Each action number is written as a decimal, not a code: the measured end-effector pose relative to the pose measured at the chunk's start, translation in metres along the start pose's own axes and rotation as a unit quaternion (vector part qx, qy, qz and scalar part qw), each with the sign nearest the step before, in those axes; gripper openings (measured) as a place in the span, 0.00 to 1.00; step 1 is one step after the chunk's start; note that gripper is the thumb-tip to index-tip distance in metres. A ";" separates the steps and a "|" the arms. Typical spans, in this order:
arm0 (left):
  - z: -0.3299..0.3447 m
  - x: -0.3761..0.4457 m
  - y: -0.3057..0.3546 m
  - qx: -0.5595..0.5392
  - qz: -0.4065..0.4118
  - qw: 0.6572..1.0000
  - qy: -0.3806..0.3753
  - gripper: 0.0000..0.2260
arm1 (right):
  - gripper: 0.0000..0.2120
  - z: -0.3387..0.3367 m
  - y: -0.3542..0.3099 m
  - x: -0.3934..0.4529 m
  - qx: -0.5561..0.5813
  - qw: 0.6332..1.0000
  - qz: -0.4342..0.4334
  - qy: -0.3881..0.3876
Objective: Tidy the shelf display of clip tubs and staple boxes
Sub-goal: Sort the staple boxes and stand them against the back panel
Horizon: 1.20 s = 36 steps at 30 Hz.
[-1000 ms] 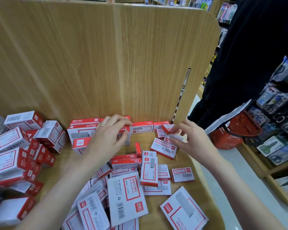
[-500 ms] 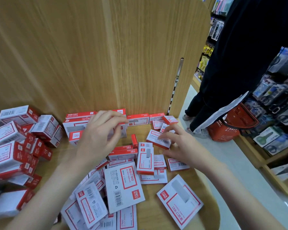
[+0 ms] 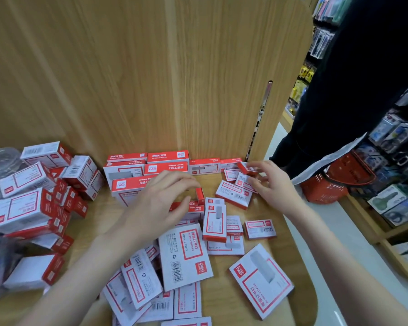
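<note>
— Looking at the wooden shelf (image 3: 290, 250), where do the staple boxes lie?

— Red-and-white staple boxes (image 3: 184, 256) are scattered flat across the middle and front of it. A neater row (image 3: 167, 158) stands along the back panel (image 3: 151, 78), some stacked two high. Another heap (image 3: 33, 196) is piled on the left, tilted at all angles.

— What is the right hand doing?

— The right hand (image 3: 272, 184) is near the back right corner. Its thumb and fingertips pinch a small red box (image 3: 245, 168), held tilted just above other small boxes lying there. The rest of the fingers are loosely curved.

— And the left hand?

— The left hand (image 3: 160, 203) hovers over the middle of the shelf, in front of the back row. Its fingers are curved downward, thumb apart. I cannot tell whether it has hold of anything; a narrow red box (image 3: 200, 195) stands on end just beside its fingertips.

— Any clip tubs?

— A clear plastic tub (image 3: 3, 161) shows at the far left edge, behind the heap. It is blurred, so its contents are unclear.

— Anything else around?

— A person in dark clothes (image 3: 363, 90) stands to the right in the aisle, with a red shopping basket (image 3: 327, 184) beside them. A rack of packaged goods (image 3: 396, 172) fills the right edge.
</note>
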<state>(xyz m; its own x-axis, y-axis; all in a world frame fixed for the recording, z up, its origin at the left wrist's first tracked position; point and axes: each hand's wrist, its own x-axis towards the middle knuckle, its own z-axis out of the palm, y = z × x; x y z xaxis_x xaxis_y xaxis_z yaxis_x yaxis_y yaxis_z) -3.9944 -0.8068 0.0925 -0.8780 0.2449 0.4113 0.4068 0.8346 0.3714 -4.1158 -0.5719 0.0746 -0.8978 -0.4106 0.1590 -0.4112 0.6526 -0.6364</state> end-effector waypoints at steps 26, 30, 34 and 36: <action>0.007 0.000 0.001 0.013 -0.003 1.000 0.004 0.15 | 0.12 0.011 -0.010 -0.012 0.059 0.998 0.005 0.014; 0.001 -0.005 -0.003 0.024 -0.025 0.999 0.041 0.14 | 0.15 0.020 -0.011 -0.016 0.049 0.997 0.055 0.010; -0.006 -0.009 -0.009 0.044 -0.048 0.995 0.072 0.15 | 0.15 0.010 -0.020 -0.014 0.016 0.996 -0.033 0.076; -0.009 -0.010 -0.013 0.049 -0.065 0.993 0.082 0.16 | 0.16 0.007 -0.030 -0.010 -0.019 0.991 -0.133 0.028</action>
<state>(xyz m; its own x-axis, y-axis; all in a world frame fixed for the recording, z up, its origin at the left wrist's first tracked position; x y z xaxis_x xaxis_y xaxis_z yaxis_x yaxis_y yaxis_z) -3.9884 -0.8244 0.0911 -0.8650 0.0540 0.4988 0.2582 0.9003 0.3503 -4.0935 -0.5918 0.0865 -0.7644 -0.5358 0.3587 -0.6384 0.5507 -0.5378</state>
